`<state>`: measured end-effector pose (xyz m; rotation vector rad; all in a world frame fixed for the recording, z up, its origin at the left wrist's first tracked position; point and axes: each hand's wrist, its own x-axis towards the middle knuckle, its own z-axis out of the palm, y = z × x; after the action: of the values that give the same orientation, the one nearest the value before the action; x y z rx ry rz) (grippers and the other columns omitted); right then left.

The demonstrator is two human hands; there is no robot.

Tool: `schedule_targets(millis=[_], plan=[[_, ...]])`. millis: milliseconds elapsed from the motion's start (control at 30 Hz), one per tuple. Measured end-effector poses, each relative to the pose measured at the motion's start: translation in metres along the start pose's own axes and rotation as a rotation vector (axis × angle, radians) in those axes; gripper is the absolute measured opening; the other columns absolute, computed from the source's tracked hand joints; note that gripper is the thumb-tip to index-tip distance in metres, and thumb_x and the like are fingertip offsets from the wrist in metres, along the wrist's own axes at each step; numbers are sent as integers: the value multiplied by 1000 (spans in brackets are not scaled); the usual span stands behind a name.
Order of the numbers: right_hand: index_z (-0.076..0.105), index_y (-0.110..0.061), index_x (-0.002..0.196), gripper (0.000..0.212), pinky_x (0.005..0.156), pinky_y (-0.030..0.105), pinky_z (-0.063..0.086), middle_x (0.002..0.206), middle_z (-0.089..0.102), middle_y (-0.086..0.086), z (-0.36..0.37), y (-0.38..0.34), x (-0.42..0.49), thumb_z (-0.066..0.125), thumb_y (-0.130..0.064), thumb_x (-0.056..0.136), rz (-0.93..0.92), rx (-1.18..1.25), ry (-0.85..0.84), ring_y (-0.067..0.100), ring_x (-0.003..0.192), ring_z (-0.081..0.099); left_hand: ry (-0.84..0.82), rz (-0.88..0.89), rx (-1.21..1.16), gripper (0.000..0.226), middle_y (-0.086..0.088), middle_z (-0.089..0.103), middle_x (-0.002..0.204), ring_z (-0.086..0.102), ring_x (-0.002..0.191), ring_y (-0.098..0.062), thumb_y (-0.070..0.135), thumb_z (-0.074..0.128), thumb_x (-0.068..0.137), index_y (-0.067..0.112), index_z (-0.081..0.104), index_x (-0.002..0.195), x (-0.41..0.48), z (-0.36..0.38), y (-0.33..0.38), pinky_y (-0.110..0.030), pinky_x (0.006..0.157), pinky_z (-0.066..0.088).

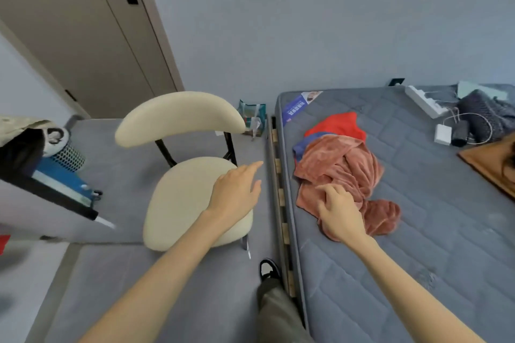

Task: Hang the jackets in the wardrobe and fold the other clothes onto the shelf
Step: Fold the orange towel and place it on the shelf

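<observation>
A crumpled salmon-pink fleece garment [349,172] lies in a heap near the left edge of the grey mattress [434,217]. Under its far end show a red garment [338,125] and a strip of blue cloth [302,146]. My right hand [338,210] rests on the near part of the pink garment, fingers curled into the fabric. My left hand [237,189] hovers over the right side of the cream chair seat [192,200], fingers spread and pointing toward the bed, holding nothing. No wardrobe interior or shelf is in sight.
The cream chair's backrest [178,117] stands left of the bed. Far right on the mattress lie a white power strip [422,101], chargers [451,133], dark cloth [482,114] and a brown item [493,167]. A closed beige door [83,36] is upper left. A basket [67,157] and bags [252,118] sit on the floor.
</observation>
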<state>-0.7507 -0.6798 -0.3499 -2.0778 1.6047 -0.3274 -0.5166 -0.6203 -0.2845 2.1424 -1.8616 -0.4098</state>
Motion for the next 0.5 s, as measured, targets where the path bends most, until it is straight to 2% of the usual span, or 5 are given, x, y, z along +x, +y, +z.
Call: schedule_targets(millis=[167,333,500], plan=[[52,-18,132,40,90,43,46,139,44,10,28,67,64,52,-17,92,199,-21,-68,39,116,44,-147,26,-21,46,-2,56,133,55,115,-25,27,42,100,25,37,146,82,63,9,-37,91,45],[46,-14,129,38,96,50,41,139,40,13,57,116,133,48,-16,91,338,-35,-193,42,116,41,-289,-6,-56,47,-1,51,139,53,119,-25,26,42,100,25,35,147,152,127,9,-36,92,44],[30,-32,144,59,98,57,39,144,33,11,91,142,199,51,-20,90,358,-77,-301,43,125,35,-349,-63,-82,47,-1,50,139,52,120,-24,25,41,101,25,34,147,204,179,0,-35,90,44]])
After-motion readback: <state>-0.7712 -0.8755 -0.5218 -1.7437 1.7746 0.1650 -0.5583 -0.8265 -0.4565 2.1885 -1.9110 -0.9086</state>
